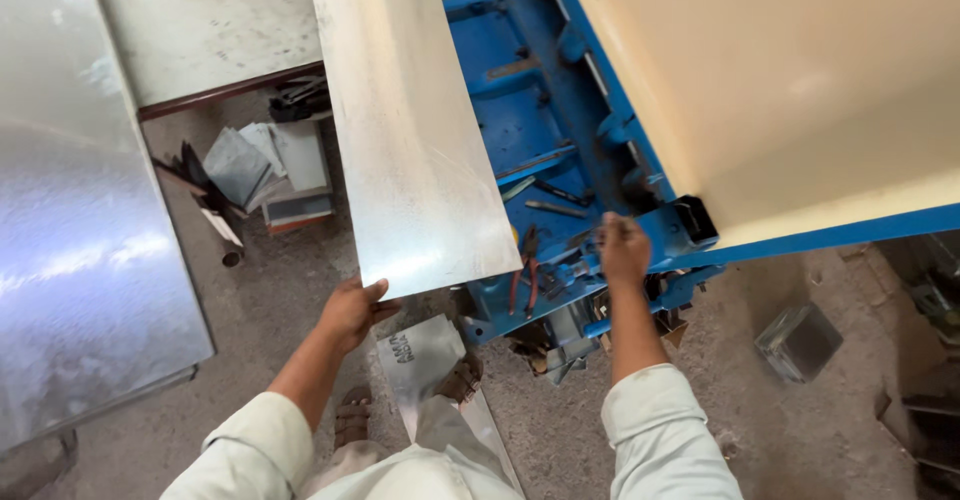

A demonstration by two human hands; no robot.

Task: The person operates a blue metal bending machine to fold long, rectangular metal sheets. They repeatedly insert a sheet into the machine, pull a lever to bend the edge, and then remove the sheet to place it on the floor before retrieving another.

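My left hand point(352, 310) grips the near corner of a long galvanised metal sheet point(410, 130) that runs away from me beside the blue machine point(530, 120). My right hand point(623, 248) is closed on a part of the blue machine's near end, by a black block point(695, 222). Red-handled pliers point(522, 278) and other hand tools point(553, 200) lie on the machine bed between my hands. A cream panel point(800, 80) covers the machine's right side.
A large shiny metal sheet point(80, 220) lies on a table at the left. Sheet offcuts point(265, 165) are piled on the concrete floor. A small metal box point(798, 340) sits on the floor at right. A bent strip point(425, 360) lies by my sandalled feet.
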